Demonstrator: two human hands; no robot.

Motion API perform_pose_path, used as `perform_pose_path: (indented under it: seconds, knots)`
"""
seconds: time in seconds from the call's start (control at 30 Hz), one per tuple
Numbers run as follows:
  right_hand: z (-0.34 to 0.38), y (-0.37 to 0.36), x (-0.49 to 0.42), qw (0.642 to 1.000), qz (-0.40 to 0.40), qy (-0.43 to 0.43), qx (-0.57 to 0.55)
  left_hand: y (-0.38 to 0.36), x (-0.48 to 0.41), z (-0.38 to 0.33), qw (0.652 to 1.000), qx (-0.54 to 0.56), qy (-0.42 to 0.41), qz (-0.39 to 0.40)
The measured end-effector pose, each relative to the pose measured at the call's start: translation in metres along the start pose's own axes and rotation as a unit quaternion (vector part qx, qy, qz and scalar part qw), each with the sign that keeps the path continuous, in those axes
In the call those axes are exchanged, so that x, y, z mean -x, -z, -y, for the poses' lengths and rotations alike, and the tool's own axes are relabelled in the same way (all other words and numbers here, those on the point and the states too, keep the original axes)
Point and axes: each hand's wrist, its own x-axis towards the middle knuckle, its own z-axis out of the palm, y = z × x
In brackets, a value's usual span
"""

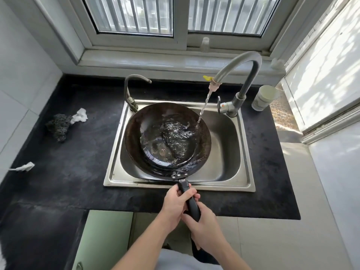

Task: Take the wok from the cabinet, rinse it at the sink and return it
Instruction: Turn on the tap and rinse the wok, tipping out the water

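left hand (175, 204), right hand (207, 228) both gripping wok (167, 141) handle (191, 205) | water from faucet (250, 78) | cup (263, 98) print illegible

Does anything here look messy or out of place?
Only small things: a steel-wool scourer and crumpled white paper lie loose on the dark counter left of the sink. The wok and running water look normal.
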Motion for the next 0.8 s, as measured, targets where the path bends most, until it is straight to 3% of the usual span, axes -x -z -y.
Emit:
perform_pose_path:
  seconds: [0.43,0.8]
  knots:
    - [-0.002,0.03,-0.005,0.997,-0.034,0.008,0.073,-0.026,-0.019,0.001,0.996,0.063,0.037,0.059]
    - [0.016,-0.015,0.001,1.0,0.021,0.008,-0.002,0.022,0.001,-0.006,0.999,-0.028,-0.021,-0.027]
